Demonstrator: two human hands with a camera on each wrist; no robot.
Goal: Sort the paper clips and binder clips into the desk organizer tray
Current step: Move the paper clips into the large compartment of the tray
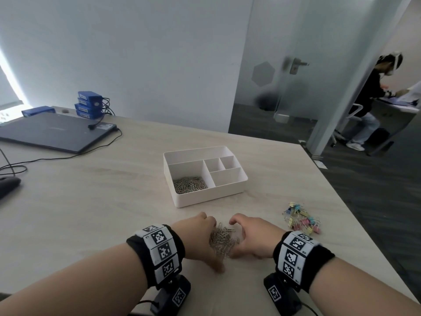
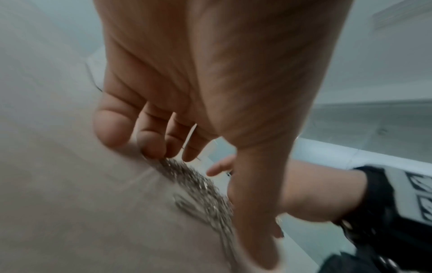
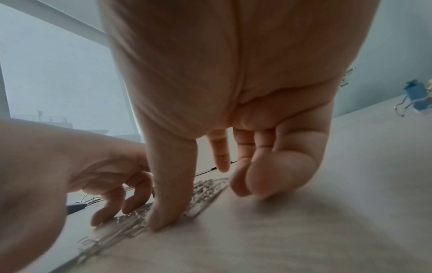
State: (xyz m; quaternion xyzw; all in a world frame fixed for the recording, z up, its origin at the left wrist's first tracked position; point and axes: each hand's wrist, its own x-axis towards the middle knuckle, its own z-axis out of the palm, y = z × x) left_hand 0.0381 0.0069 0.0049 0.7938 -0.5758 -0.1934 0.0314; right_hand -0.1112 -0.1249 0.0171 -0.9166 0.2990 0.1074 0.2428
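A loose pile of silver paper clips [image 1: 222,239] lies on the table in front of the white organizer tray [image 1: 230,193]. My left hand [image 1: 205,238] and right hand [image 1: 243,238] cup the pile from either side, fingers curled round it and thumbs on the near side. In the left wrist view the fingers [image 2: 149,142] touch the far end of the paper clips [image 2: 201,190]. In the right wrist view the thumb [image 3: 168,184] presses down at the paper clips [image 3: 205,190]. More paper clips [image 1: 190,184] fill the tray's large left compartment. Pastel binder clips [image 1: 300,221] lie heaped to the right.
A closed laptop [image 1: 57,131], stacked blue boxes [image 1: 88,104], a black mouse [image 1: 6,185] and cables occupy the table's far left. The table's right edge runs diagonally past the binder clips. A person sits beyond the glass door [image 1: 284,76] at the back right.
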